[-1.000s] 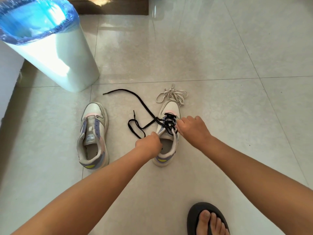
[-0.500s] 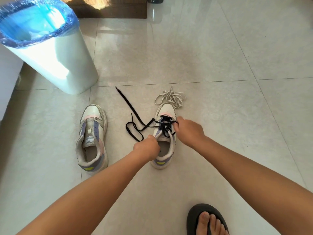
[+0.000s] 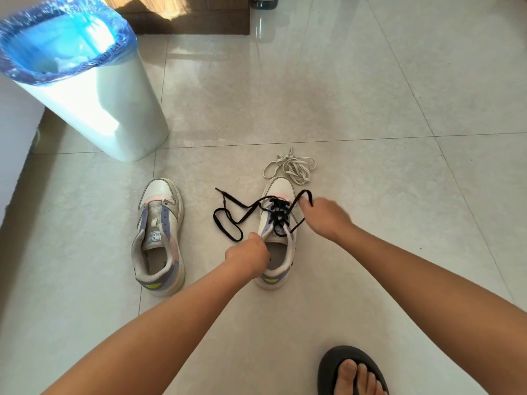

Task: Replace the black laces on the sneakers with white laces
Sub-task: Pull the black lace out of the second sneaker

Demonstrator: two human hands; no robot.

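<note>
Two white, lilac and pink sneakers stand on the floor tiles. The left sneaker (image 3: 158, 238) has no lace. The right sneaker (image 3: 278, 192) still carries a black lace (image 3: 228, 220) through its lower eyelets, with loose loops trailing to its left. My left hand (image 3: 247, 253) grips the collar of the right sneaker at its left side. My right hand (image 3: 325, 216) pinches a loop of the black lace and holds it up to the right of the shoe. A bundle of white laces (image 3: 291, 169) lies just beyond the toe.
A white waste bin (image 3: 114, 109) with a blue liner stands at the far left. My foot in a black slipper (image 3: 352, 372) is at the bottom right. A brown mat (image 3: 194, 21) lies at the top edge.
My right hand has pulled a loop of black lace out to the right. The long free end that lay stretched to the far left has been drawn in toward the shoe.
</note>
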